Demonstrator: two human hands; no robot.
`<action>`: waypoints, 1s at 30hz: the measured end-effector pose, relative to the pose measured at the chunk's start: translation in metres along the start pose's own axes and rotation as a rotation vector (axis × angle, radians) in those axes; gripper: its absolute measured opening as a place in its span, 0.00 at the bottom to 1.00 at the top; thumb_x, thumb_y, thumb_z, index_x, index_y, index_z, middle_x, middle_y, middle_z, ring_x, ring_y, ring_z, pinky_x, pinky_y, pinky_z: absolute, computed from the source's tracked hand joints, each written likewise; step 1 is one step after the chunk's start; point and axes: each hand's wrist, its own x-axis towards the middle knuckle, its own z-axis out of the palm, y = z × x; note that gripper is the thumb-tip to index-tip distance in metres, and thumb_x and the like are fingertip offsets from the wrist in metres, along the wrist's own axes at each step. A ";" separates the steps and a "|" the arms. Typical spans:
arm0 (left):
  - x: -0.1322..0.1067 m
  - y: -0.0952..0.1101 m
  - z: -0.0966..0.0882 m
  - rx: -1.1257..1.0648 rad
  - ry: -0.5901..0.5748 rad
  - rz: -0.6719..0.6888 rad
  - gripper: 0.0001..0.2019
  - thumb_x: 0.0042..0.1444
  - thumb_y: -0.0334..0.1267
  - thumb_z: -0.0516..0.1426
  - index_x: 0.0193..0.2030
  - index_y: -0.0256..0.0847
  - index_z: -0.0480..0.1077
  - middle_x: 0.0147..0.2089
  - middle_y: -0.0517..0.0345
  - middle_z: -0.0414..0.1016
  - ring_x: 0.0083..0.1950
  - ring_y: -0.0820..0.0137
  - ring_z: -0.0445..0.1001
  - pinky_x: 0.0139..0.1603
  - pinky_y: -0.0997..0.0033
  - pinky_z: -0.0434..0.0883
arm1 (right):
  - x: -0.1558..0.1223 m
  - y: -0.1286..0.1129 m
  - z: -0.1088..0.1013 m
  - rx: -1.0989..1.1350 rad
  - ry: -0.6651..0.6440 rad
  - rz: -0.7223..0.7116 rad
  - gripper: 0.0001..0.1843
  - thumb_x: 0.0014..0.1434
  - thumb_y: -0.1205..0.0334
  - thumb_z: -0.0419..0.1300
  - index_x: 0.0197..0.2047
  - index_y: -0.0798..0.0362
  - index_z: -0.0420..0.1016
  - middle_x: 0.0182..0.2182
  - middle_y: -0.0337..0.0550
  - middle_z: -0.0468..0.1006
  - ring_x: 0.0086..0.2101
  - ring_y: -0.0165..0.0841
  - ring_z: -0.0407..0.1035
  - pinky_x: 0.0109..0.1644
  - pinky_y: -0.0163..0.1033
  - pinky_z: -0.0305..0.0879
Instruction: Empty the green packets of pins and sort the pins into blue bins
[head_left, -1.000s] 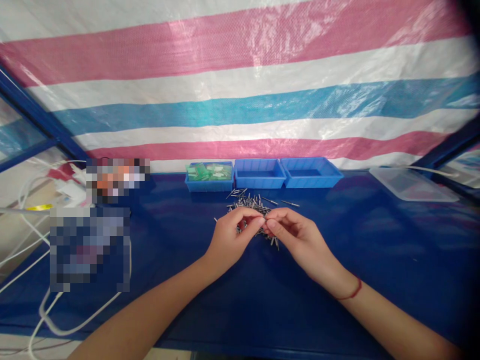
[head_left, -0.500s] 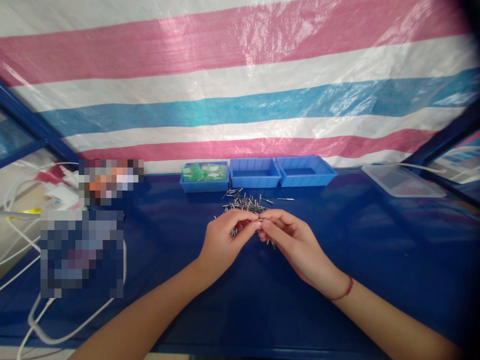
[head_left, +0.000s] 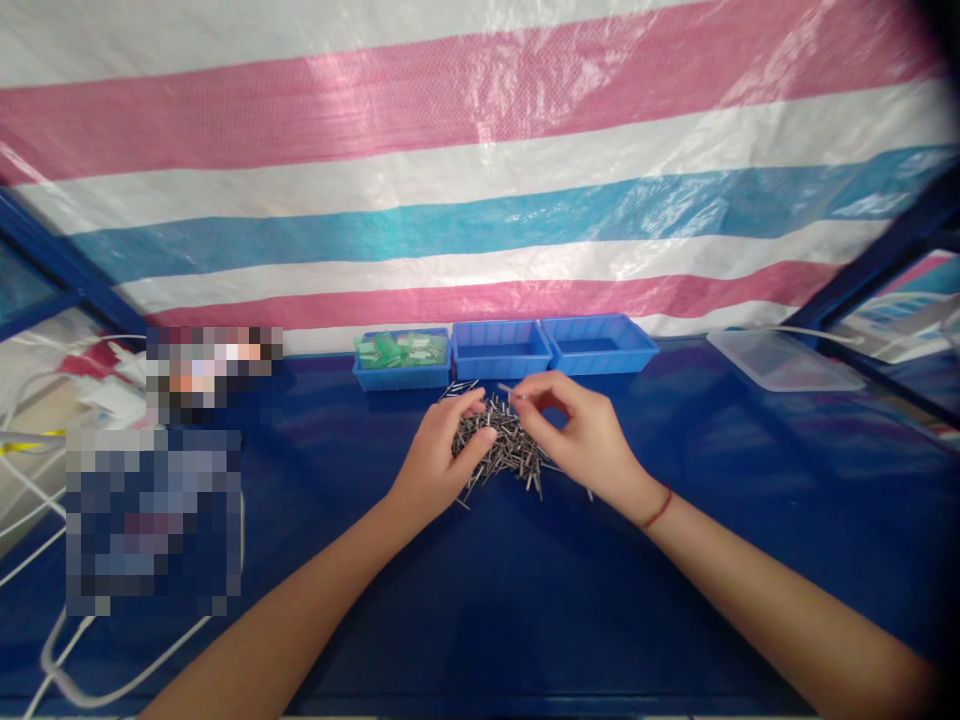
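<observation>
On the blue table, a pile of thin metal blind rivets (head_left: 510, 450) lies between my two hands. My right hand (head_left: 581, 425) is over the pile's right side, its thumb and index finger pinching a single blind rivet (head_left: 505, 388) that sticks out to the left. At the left edge of the pile is my left hand (head_left: 442, 445), thumb and fingers apart with nothing visible between them. The left hand covers part of the pile.
Behind the pile stand a blue bin (head_left: 402, 378) holding green-and-clear packets, a middle blue bin (head_left: 501, 366) and a right blue bin (head_left: 601, 358). A clear plastic lid (head_left: 784, 362) lies at the right. White cables (head_left: 142, 670) and blurred items occupy the left.
My hands, together at a small metal piece before, have moved apart. The left hand has opened; the right has moved slightly up with a rivet in its pinch. More of the pile shows.
</observation>
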 end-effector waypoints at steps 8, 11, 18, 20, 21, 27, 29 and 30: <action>0.010 -0.041 -0.013 0.382 0.092 0.016 0.14 0.64 0.34 0.50 0.54 0.40 0.69 0.54 0.48 0.72 0.57 0.61 0.67 0.61 0.56 0.63 | 0.059 0.071 0.010 -0.612 -0.174 -0.189 0.15 0.63 0.60 0.54 0.52 0.54 0.72 0.40 0.49 0.80 0.43 0.43 0.73 0.57 0.56 0.59; 0.013 -0.052 -0.016 0.591 0.117 -0.017 0.19 0.63 0.33 0.49 0.60 0.40 0.66 0.63 0.45 0.63 0.66 0.53 0.57 0.64 0.46 0.58 | 0.051 0.078 0.014 -0.636 -0.221 -0.180 0.15 0.65 0.64 0.49 0.49 0.53 0.74 0.39 0.47 0.80 0.42 0.40 0.73 0.61 0.57 0.54; 0.017 -0.064 -0.013 0.673 0.057 -0.075 0.21 0.63 0.31 0.47 0.62 0.39 0.63 0.64 0.42 0.62 0.70 0.44 0.49 0.62 0.32 0.54 | 0.045 0.077 0.014 -0.585 -0.253 -0.171 0.16 0.65 0.67 0.47 0.49 0.51 0.73 0.39 0.46 0.80 0.41 0.38 0.73 0.62 0.56 0.51; 0.017 -0.065 -0.013 0.658 0.057 -0.044 0.21 0.62 0.30 0.47 0.61 0.35 0.64 0.62 0.40 0.63 0.68 0.47 0.52 0.64 0.37 0.55 | 0.045 0.074 0.012 -0.561 -0.254 -0.173 0.17 0.65 0.67 0.47 0.50 0.51 0.73 0.40 0.46 0.80 0.42 0.38 0.73 0.62 0.57 0.52; 0.017 -0.066 -0.014 0.654 0.061 -0.027 0.20 0.62 0.30 0.47 0.60 0.34 0.64 0.60 0.40 0.64 0.68 0.48 0.53 0.65 0.39 0.56 | 0.044 0.073 0.011 -0.541 -0.255 -0.185 0.16 0.66 0.65 0.47 0.51 0.51 0.73 0.41 0.46 0.80 0.43 0.38 0.72 0.63 0.56 0.52; 0.015 -0.068 -0.018 0.643 0.078 0.058 0.20 0.62 0.30 0.47 0.60 0.35 0.64 0.56 0.41 0.64 0.64 0.52 0.57 0.65 0.46 0.58 | 0.038 0.081 -0.015 -0.681 -0.022 -0.125 0.21 0.67 0.53 0.47 0.56 0.55 0.68 0.53 0.53 0.73 0.55 0.44 0.64 0.65 0.56 0.46; 0.015 -0.069 -0.019 0.650 0.073 0.073 0.19 0.63 0.30 0.47 0.60 0.33 0.64 0.56 0.40 0.64 0.63 0.52 0.57 0.65 0.46 0.58 | 0.036 0.091 -0.024 -0.781 0.016 -0.023 0.22 0.67 0.52 0.46 0.54 0.58 0.70 0.49 0.57 0.76 0.52 0.48 0.66 0.63 0.60 0.46; 0.014 -0.069 -0.019 0.651 0.072 0.079 0.19 0.63 0.30 0.47 0.60 0.33 0.64 0.56 0.40 0.64 0.63 0.52 0.57 0.64 0.46 0.59 | 0.036 0.096 -0.027 -0.805 0.006 0.010 0.22 0.67 0.53 0.46 0.52 0.59 0.71 0.46 0.57 0.78 0.49 0.48 0.69 0.61 0.60 0.48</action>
